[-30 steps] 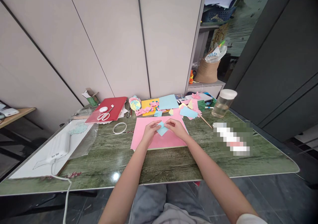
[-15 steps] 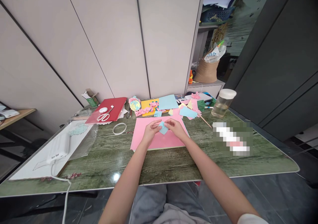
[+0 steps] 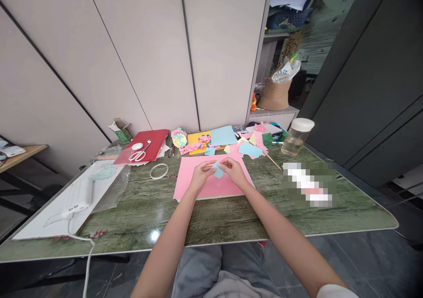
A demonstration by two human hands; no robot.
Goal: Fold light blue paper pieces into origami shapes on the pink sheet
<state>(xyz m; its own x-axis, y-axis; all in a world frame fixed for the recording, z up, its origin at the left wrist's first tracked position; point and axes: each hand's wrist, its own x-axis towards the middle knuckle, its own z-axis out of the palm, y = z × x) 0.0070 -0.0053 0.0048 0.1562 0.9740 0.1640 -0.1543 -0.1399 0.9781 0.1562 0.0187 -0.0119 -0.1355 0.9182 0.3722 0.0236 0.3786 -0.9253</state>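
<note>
A small light-blue piece of folded paper point(image 3: 218, 171) is pinched between both hands, above a stack of pink paper point(image 3: 211, 190). My left hand point(image 3: 201, 174) grips its left edge between thumb and fingers. On the opposite edge, my right hand point(image 3: 234, 169) holds it the same way. Fingertips cover part of the paper, so its exact fold cannot be made out. Just beyond the hands lie a small blue paper piece point(image 3: 209, 151) and a chain of pink folded paper point(image 3: 191, 148).
White scissors point(image 3: 137, 156) rest on a red folder point(image 3: 153, 141) at the left, near a roll of tape point(image 3: 159, 171). A power bank point(image 3: 78, 196) with a cable sits on white paper. Coloured paper scraps point(image 3: 250, 149), a pencil point(image 3: 272, 161) and a lidded jar point(image 3: 296, 137) stand rightward.
The blue paper is turned slightly and its visible outline looks a little smaller. Both hands stay in nearly the same place, still pinching it.
</note>
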